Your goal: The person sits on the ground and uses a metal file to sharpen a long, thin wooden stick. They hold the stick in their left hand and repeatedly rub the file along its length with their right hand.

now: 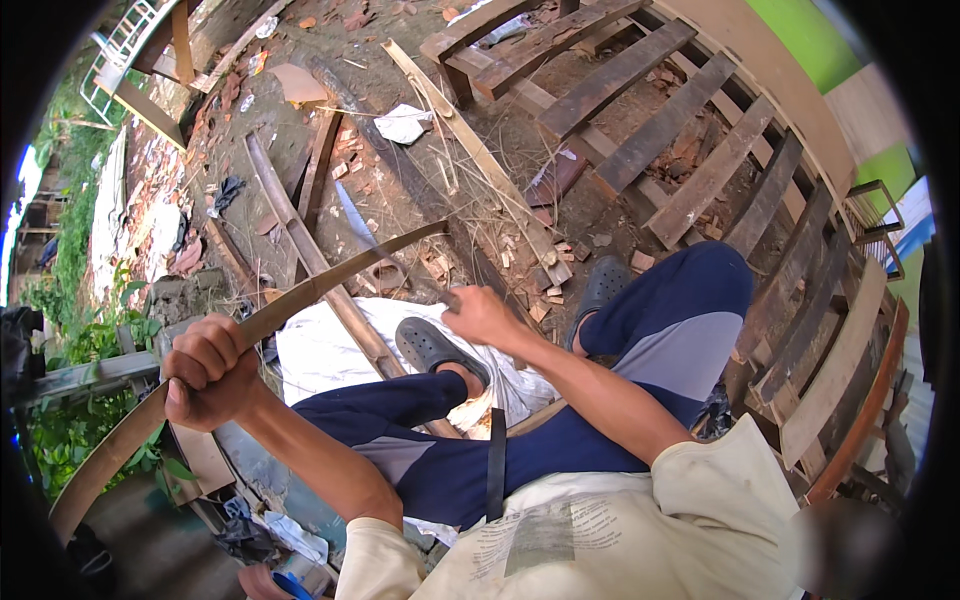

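My left hand [210,370] is wrapped round a long, flat wooden strip [335,275]. The strip slants from the lower left up to its far end in the middle of the view. My right hand [485,318] is closed round the dark handle of a machete, whose bluish blade [354,215] points away to the upper left. The strip crosses over the tool, hiding part of it. Under both lies a white sheet [310,350] on the ground, with my shoe [440,352] on it. A brown grooved length of wood [345,310] runs across the sheet beneath the strip.
A slatted wooden frame [690,120] fills the right side, close to my knee. Loose planks [480,160] and wood chips [545,300] litter the dirt ahead. Green plants [85,340] grow at the left, beside a rail [90,378]. A dark strap [497,460] crosses my lap.
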Demonstrator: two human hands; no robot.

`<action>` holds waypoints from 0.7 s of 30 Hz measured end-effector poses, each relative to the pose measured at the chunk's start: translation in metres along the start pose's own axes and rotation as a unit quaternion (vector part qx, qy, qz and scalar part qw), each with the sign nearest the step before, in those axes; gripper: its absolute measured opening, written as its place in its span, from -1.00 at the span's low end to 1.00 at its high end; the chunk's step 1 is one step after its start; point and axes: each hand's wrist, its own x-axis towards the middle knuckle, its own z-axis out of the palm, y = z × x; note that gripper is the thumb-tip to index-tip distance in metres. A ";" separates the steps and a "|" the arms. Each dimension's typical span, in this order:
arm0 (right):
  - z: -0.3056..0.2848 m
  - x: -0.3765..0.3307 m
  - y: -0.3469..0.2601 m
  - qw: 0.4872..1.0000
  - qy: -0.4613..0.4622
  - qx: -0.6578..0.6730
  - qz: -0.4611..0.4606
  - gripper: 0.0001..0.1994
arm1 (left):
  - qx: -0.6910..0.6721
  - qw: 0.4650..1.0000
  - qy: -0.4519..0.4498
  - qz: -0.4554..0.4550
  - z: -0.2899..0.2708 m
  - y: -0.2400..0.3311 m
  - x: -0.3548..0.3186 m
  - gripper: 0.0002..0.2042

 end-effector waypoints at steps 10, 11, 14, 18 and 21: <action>-0.003 0.018 -0.004 0.999 -0.029 -0.012 -0.040 -0.73 | -0.006 0.999 0.042 -0.008 0.002 -0.008 0.009 -0.61; 0.000 0.018 -0.004 0.998 -0.018 -0.010 -0.054 -0.73 | -0.006 0.999 0.039 -0.007 0.000 -0.007 0.009 -0.61; 0.005 0.024 0.015 1.000 0.001 -0.010 -0.029 -0.70 | -0.011 0.999 0.029 -0.007 0.000 -0.008 0.009 -0.62; 0.003 0.052 0.087 0.993 -0.030 -0.056 0.103 -0.66 | -0.009 1.000 0.023 -0.007 0.003 -0.007 0.013 -0.62; -0.002 0.038 0.026 0.997 -0.054 -0.026 0.054 -0.69 | -0.003 0.999 0.034 -0.008 -0.001 -0.008 0.010 -0.62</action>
